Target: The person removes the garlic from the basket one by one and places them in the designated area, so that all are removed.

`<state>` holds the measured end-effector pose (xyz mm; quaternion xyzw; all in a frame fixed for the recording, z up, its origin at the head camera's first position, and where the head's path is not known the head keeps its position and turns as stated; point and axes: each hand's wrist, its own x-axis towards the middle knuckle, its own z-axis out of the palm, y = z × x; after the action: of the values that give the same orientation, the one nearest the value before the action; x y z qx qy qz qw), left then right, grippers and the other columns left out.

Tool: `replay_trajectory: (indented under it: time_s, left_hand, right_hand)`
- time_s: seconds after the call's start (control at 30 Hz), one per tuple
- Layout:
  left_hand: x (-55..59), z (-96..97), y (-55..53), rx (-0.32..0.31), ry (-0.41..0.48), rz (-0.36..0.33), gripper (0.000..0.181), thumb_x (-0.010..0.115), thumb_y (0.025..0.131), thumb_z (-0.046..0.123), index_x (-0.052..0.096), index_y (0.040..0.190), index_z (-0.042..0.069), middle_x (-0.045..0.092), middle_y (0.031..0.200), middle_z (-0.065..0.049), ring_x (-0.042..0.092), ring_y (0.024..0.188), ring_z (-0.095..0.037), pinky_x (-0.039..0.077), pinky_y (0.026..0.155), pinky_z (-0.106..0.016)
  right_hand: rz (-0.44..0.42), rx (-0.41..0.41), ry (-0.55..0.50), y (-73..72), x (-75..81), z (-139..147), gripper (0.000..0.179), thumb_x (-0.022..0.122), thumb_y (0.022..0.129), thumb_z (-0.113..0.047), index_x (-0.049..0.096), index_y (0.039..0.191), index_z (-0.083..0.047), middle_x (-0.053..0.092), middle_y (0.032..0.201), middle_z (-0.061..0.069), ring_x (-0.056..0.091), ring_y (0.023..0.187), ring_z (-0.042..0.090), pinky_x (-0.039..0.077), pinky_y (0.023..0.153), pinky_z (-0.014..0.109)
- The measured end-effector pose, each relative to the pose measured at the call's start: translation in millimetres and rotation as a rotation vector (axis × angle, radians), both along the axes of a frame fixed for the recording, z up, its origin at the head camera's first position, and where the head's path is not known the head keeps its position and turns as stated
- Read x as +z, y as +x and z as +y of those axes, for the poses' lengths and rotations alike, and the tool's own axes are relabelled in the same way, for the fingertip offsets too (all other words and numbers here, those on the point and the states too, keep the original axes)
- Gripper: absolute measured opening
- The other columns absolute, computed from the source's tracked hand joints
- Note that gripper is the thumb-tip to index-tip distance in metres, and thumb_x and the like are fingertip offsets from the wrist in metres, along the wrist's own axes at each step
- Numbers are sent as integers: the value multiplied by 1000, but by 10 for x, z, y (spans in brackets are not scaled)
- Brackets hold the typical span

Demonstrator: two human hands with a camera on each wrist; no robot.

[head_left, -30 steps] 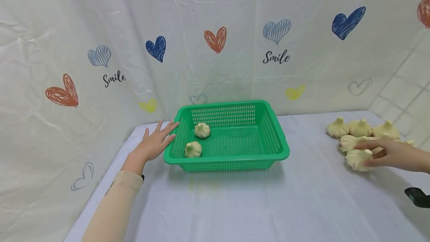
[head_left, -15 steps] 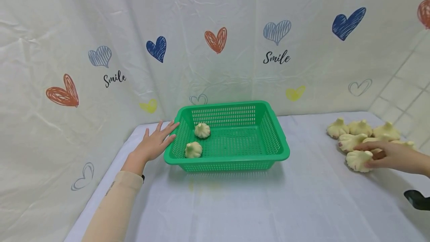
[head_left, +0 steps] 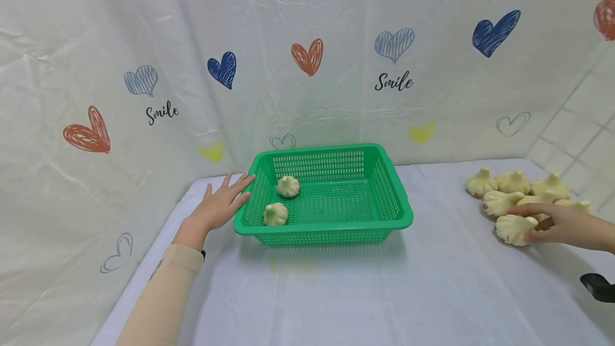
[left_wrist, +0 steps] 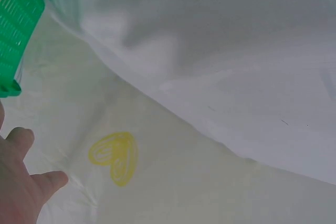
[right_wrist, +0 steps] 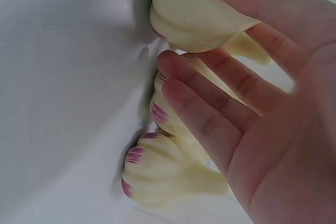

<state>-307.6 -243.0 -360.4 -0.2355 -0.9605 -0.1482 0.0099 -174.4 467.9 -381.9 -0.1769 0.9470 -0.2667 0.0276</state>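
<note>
My left hand [head_left: 218, 204] rests with spread, straight fingers against the left rim of a green plastic basket [head_left: 331, 226]. Two pale garlic bulbs sit inside the basket's left part, one at the back [head_left: 288, 186] and another in front [head_left: 275, 214]. At the right, my right hand [head_left: 564, 224] pinches the nearest garlic bulb [head_left: 513, 229] of a cluster, thumb on its near side. The right wrist view shows the thumb over this bulb [right_wrist: 189, 11], index finger partly hidden behind it, and the other fingers extended beside neighbouring bulbs [right_wrist: 163, 169] with purple streaks.
Several more garlic bulbs [head_left: 514, 182] lie close together behind the right hand. A white cloth [head_left: 326, 298] covers the table. Behind stands a pale curtain [head_left: 269, 105] printed with hearts. A black object [head_left: 597, 287] shows at the right edge.
The right hand and the stem of the pinched garlic bulb have shifted very slightly to the right. The left hand stays on the basket rim.
</note>
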Motion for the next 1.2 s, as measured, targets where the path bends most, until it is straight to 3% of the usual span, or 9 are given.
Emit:
replay_trajectory:
  time_s: [0.27,0.4,0.5,0.63,0.7,0.73,1.0,1.1,1.2]
  left_hand:
    - [1,0,13,2,-1,1,58,36,112,42,24,166,23,20,170,-5,0,156,-41,-6,113,-76]
    - [-2,-6,12,-1,1,5,57,36,113,42,24,166,23,20,170,-5,1,155,-42,-6,113,-76]
    - [-1,-8,10,0,12,5,57,36,112,42,24,166,24,20,170,-5,0,155,-42,-8,113,-75]
    - [-2,-5,15,-1,15,8,57,36,112,43,25,165,24,21,170,-5,1,155,-42,-7,113,-76]
    - [-5,-3,16,-5,16,9,58,36,112,43,25,165,24,21,170,-6,1,155,-43,-7,112,-76]
    - [-7,-3,16,-6,16,9,58,36,112,43,25,165,24,21,170,-6,1,155,-43,-7,112,-76]
    - [-12,-6,12,-6,25,14,58,36,112,44,26,165,24,22,169,-6,2,155,-42,-6,113,-76]
    - [-7,-7,14,-6,27,14,59,36,112,46,26,165,24,22,169,-7,2,155,-42,-7,113,-76]
    - [-6,-6,20,-5,27,8,59,36,112,46,26,165,24,21,169,-7,1,155,-42,-8,113,-75]
  right_hand:
    - [57,16,-25,23,19,19,72,81,84,-1,55,121,-57,39,119,-48,51,90,-16,51,63,19]
    - [20,-52,20,44,103,1,67,82,86,-7,52,117,-58,44,119,-43,53,87,-16,52,63,20]
    - [13,-83,63,56,194,-39,57,82,86,-8,56,116,-50,58,122,-25,62,86,-5,51,65,20]
    - [57,-69,55,54,293,-109,55,82,85,-5,60,117,-43,54,121,-32,64,87,-2,50,68,17]
    - [93,-97,76,55,336,-152,52,84,84,-8,62,116,-43,38,114,-48,57,85,-13,50,68,16]
    - [113,-104,87,54,362,-178,48,85,83,-9,65,116,-38,39,114,-48,57,85,-13,50,68,17]
    - [217,-202,137,20,590,-398,34,80,90,-14,69,122,-11,65,114,-20,54,83,-18,53,61,21]
    - [217,-192,147,-19,679,-506,35,75,95,-14,67,126,0,70,120,12,52,83,-18,54,62,19]
    - [221,-190,139,-50,746,-621,33,73,97,-15,68,126,-1,69,122,20,53,84,-18,53,64,18]
